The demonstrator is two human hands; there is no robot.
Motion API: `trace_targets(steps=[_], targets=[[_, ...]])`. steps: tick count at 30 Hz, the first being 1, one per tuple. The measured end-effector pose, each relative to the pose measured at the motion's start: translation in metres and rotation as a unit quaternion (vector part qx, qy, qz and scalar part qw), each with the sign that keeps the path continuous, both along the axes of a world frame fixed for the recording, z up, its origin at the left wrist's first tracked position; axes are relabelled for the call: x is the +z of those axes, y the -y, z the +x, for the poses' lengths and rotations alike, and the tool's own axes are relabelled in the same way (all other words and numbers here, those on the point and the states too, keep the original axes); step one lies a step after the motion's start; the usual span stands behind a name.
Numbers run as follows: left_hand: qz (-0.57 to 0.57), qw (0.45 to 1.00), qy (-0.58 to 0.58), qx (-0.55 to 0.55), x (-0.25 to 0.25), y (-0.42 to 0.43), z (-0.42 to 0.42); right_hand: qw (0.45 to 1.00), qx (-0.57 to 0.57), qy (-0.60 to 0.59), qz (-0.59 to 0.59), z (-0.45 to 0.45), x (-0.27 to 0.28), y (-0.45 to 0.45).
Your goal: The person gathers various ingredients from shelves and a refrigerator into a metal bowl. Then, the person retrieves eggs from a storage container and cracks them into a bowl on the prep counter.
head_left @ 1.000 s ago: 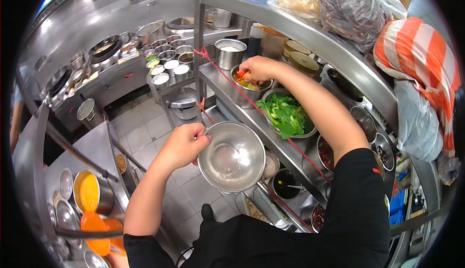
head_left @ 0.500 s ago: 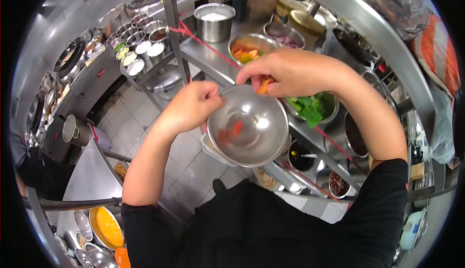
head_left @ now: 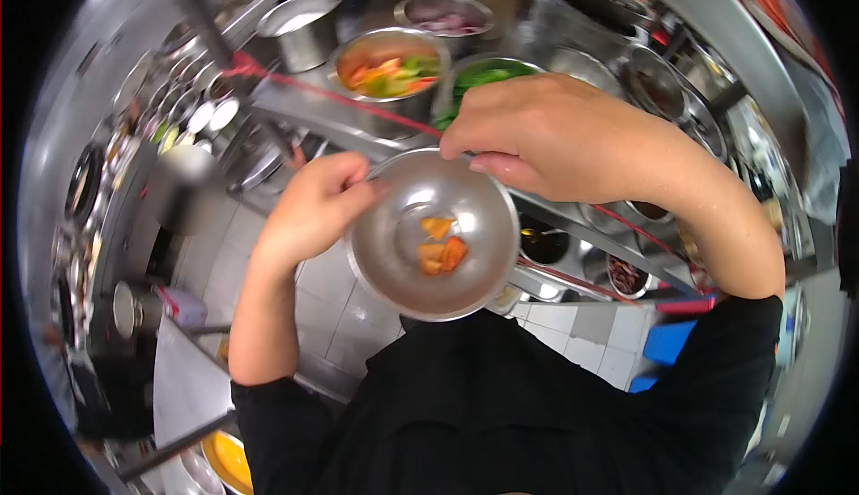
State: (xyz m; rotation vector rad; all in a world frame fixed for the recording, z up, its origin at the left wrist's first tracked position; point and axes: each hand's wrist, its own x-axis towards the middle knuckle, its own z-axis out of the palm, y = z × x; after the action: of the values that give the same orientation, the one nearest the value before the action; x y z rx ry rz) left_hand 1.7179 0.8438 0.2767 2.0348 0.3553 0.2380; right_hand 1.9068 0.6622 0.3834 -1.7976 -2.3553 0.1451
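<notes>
My left hand (head_left: 315, 204) grips the left rim of a round stainless steel mixing bowl (head_left: 385, 267), which is tipped toward me. A few orange pepper-like pieces (head_left: 443, 255) lie in its bottom. Over the bowl's far right rim hangs my right hand (head_left: 537, 132), thumb and forefinger apart, with no food seen in it. Just beyond stands a steel pot (head_left: 389, 108) of cut orange and green vegetables. Beside that pot, a container of green leaves (head_left: 492, 74) is partly covered by my right hand.
A steel shelf edge (head_left: 358, 132) with a red cord (head_left: 313, 88) tied along it runs beyond the bowl. Chopped purple pieces (head_left: 447, 22) fill another pot behind. Lower right are a dark-liquid container (head_left: 544, 244) and a dried-chilli-like container (head_left: 629, 273). A metal counter (head_left: 188, 370) stands left.
My right hand has released orange pieces, which now lie in the bowl. The bowl has shifted slightly left in view, and the camera has turned, bringing the vegetable pots further left.
</notes>
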Motion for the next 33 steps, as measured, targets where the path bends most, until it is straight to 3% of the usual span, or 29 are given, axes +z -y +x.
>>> trace_targets(steps=[4, 7, 13, 15, 17, 21, 23, 28, 33], targets=[[0.05, 0.997, 0.041, -0.034, -0.001, 0.008, 0.015, 0.994, -0.097, 0.043, 0.032, 0.024, 0.022, 0.06], [-0.044, 0.998, 0.015, -0.044, 0.004, 0.022, 0.029, 0.985, -0.16, 0.024, 0.057, 0.042, 0.037, 0.106], [-0.035, 0.994, 0.022, -0.102, 0.002, 0.035, 0.056, 0.943, -0.323, -0.03, 0.076, 0.072, 0.043, 0.2], [-0.048, 0.992, 0.019, -0.114, 0.002, 0.039, 0.061, 0.93, -0.362, 0.003, 0.069, 0.078, 0.043, 0.23], [-0.059, 0.992, 0.007, -0.116, -0.001, 0.042, 0.064, 0.861, -0.504, 0.051, 0.033, 0.085, 0.041, 0.259], [-0.013, 0.994, 0.0, -0.108, -0.016, 0.038, 0.066, 0.805, -0.583, 0.079, 0.078, 0.092, 0.036, 0.308], [-0.026, 0.993, -0.01, -0.116, -0.018, 0.038, 0.065, 0.774, -0.622, 0.112, -0.041, 0.08, 0.047, 0.31], [-0.09, 0.991, -0.021, -0.092, -0.034, 0.035, 0.065, 0.847, -0.531, 0.032, 0.029, 0.077, 0.008, 0.335], [-0.084, 0.988, -0.031, -0.127, -0.031, 0.057, 0.08, 0.9, -0.426, 0.015, 0.09, 0.066, -0.018, 0.291]])
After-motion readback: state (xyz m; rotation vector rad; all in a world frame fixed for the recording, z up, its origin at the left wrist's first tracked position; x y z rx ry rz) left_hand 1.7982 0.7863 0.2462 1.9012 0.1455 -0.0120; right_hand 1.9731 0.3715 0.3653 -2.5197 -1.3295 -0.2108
